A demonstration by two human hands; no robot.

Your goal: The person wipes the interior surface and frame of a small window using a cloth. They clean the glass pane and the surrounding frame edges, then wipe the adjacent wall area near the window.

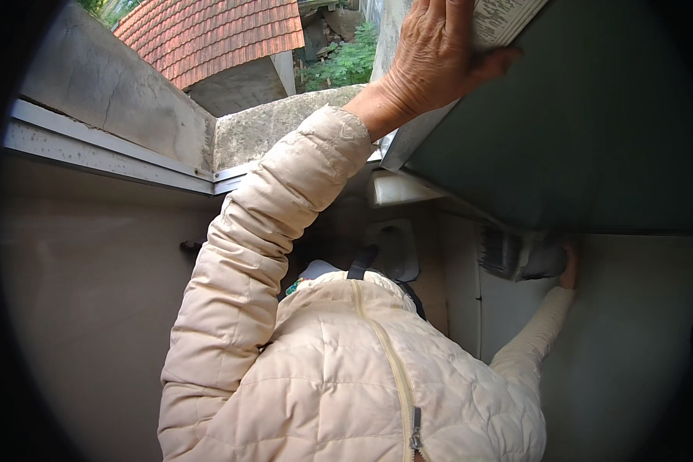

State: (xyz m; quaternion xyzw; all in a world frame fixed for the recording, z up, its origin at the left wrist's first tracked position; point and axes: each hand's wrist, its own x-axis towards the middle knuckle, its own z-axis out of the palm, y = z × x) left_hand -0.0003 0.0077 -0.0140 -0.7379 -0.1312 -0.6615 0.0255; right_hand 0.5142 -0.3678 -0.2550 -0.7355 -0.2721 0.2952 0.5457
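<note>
My left hand (430, 60) reaches up to the open window. It holds a wad of folded printed paper (505, 23), with the thumb extended toward the window pane (554, 127). Its fingertips pass out of view at the top edge. Low on the right, my right hand (569, 264) is small and blurred. It grips the side of a grey and black object (543, 260) close to the pale wall. Blur hides what that object is and how the fingers lie.
An aluminium window track (110, 150) and a rough concrete sill (283, 124) run ahead of me. Outside lies a red tiled roof (219, 40) beside green plants (346, 63). Below are a squat toilet (397, 251) on the floor and a white box-like fitting (401, 189).
</note>
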